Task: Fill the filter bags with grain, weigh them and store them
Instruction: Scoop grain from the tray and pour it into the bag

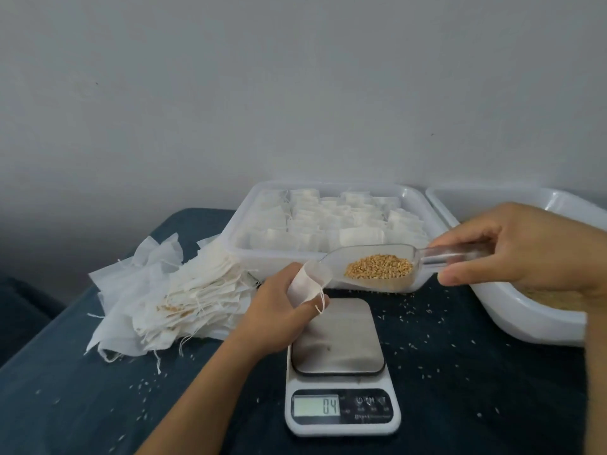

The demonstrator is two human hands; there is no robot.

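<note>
The left hand [279, 310] grips a white filter bag [307, 284] above the far edge of the scale [340, 366], its mouth held open toward the scoop. The right hand [532, 247] pinches the handle of a clear scoop [377, 267] – thumb under, fingers over – with its tip touching the bag's mouth and a heap of grain [381, 266] inside. The scale's display reads 04. Behind it, a white tray [236, 224] holds rows of filled bags; a pile of empty bags [164, 297] lies left on the dark table [82, 405], and a second tray [512, 307] sits right – loose grains scattered around.
</note>
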